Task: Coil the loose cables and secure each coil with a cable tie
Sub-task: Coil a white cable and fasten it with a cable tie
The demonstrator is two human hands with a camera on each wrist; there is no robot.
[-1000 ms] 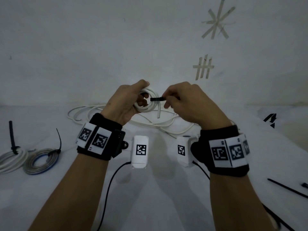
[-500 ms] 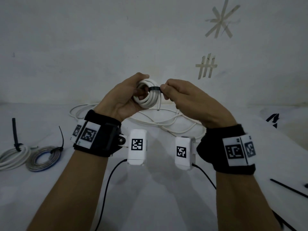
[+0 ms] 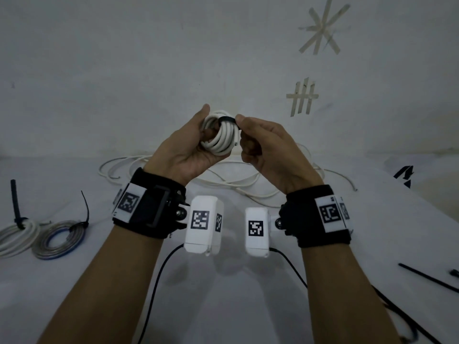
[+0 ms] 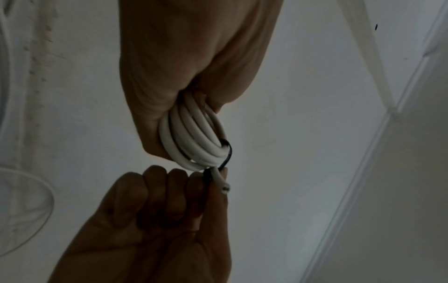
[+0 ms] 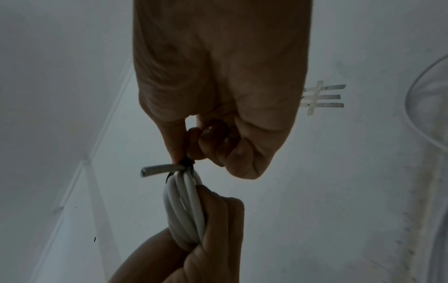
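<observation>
We see a white cable coil with a black cable tie looped round it; loose cable on the table is white too. At left, one white coil and one clear-grey coil with a blue stripe, both with black ties; another black tie lies at right. Wrist straps are black, with white camera housings carrying black-and-white square tag patterns; beige tape marks sit on the grey-white wall.
</observation>
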